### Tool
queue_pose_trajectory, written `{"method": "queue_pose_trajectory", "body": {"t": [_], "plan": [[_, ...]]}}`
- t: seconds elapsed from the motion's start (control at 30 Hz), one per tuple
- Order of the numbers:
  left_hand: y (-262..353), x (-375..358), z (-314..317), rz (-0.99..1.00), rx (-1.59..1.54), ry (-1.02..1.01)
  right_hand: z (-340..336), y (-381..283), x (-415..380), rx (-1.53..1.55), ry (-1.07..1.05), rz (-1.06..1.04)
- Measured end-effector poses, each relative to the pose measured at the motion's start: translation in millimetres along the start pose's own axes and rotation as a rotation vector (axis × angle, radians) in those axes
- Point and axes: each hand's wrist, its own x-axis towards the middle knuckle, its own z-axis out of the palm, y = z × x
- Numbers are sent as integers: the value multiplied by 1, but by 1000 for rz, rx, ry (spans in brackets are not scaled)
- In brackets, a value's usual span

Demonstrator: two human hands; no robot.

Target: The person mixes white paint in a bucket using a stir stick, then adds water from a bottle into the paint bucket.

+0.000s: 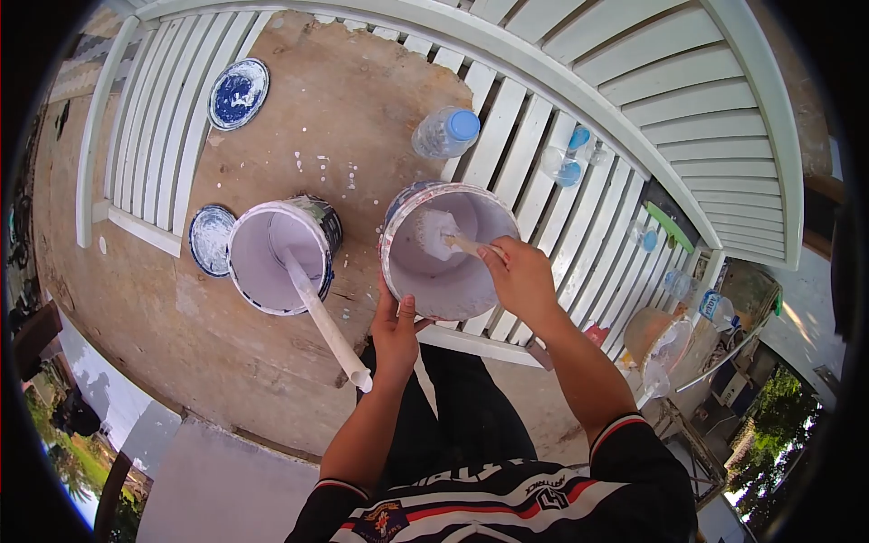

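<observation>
A paint bucket (484,294) with pale lilac paint inside is tilted toward me on the white slatted bench. My left hand (394,335) holds its lower left side, fingers wrapped round the wall. In my right hand (514,276) is the wooden handle of a paint brush (439,233), whose paint-covered bristles are inside the bucket against the inner wall. To the left stands a second paint bucket (237,258) with a long pale pipe (324,326) leaning out over its rim.
Two blue lids (239,94) smeared with white lie on the stained board (299,81). A blue-capped plastic bottle (444,134) stands behind the held bucket. More bottles (566,158) are on the bench slats (516,118) at right, near a clear bucket (659,337) and the white backrest (697,100).
</observation>
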Motion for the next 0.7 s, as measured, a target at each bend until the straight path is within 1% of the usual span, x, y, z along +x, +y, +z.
{"method": "queue_pose_trajectory", "body": {"t": [0.17, 0.27, 0.37, 0.47, 0.57, 0.67, 0.7], "plan": [[3, -1, 2, 25, -28, -6, -20, 8, -6, 195, -63, 147], [4, -1, 2, 15, -19, -7, -15, 8, -12, -84, 92, -64], [2, 0, 0, -5, -28, -26, 1, 10, -4, -289, 137, -248], [2, 0, 0, 0, -1, 5, 23, 9, 10, -511, 156, -392], [2, -1, -1, -13, -19, 5, 41, 10, 16, -767, 92, -362], [3, -1, 0, 6, -33, 0, 44, -10, 9, -700, -216, -272], [2, -1, 0, 2, -39, -10, 45, -15, 10, -657, -263, -277]]}}
